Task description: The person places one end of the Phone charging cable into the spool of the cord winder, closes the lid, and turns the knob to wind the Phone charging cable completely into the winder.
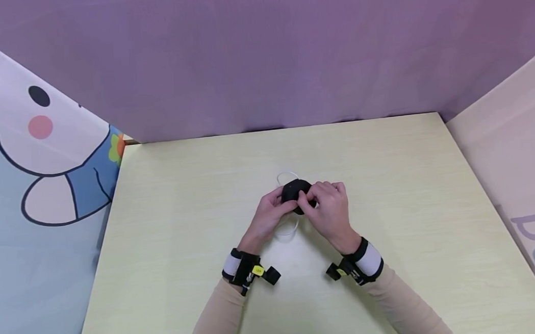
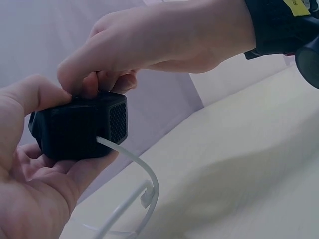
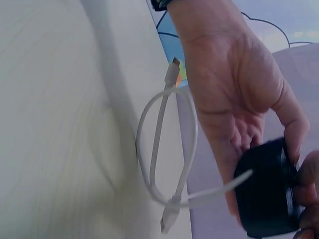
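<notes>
My left hand holds a small black box up over the table, thumb along its top and fingers beneath it. My right hand reaches in from the other side, its thumb and bent fingers pinching at the top of the box. A mesh panel covers one side of the box in the left wrist view. From a hole near it comes a white cable. Below the box the cable hangs in a loose loop, with a metal-tipped plug and another plug showing in the right wrist view.
A pale wooden table lies under both hands. Behind it hangs a purple curtain. A printed cartoon cloth borders the left side, and a pale lettered cloth the right. Each wrist wears a strap with a small camera.
</notes>
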The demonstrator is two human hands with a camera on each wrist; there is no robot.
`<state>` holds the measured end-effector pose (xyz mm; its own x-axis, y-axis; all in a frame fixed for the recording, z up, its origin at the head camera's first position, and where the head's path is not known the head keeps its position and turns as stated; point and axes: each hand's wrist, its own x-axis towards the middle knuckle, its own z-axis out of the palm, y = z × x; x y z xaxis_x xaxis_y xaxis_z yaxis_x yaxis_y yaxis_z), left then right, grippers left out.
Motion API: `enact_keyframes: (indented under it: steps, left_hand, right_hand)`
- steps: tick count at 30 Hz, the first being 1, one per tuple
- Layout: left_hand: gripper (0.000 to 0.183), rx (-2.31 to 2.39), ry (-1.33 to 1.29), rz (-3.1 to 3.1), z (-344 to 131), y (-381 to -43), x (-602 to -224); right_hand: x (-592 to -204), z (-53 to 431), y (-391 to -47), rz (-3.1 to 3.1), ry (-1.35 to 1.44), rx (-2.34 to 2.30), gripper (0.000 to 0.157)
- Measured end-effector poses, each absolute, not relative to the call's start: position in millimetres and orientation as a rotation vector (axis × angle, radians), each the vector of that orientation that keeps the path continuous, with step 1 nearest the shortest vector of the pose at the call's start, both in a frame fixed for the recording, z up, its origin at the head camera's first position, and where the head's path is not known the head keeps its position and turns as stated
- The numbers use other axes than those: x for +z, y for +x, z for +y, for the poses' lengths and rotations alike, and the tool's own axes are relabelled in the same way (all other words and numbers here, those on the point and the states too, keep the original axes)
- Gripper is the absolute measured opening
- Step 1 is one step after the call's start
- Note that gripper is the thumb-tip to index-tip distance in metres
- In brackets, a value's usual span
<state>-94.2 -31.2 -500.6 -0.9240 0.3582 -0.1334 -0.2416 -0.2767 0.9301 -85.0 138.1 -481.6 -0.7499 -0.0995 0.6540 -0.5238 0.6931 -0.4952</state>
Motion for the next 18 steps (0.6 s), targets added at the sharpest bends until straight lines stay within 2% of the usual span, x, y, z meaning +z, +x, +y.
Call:
enact_keyframes:
  steps: [8, 18]
  left_hand:
    - [0.049, 2.241, 0.149, 1.593, -34.0, -93.8, -500.7]
    - [0.05, 2.16, 0.182, 1.633, -35.6, -95.6, -502.7]
  right_hand:
    - [-480.4, 156.8, -91.0, -2.318, 0.78, 0.933, 0.01]
    - [-469.8, 180.9, -98.3, -2.394, 1.127, 0.743, 0.026]
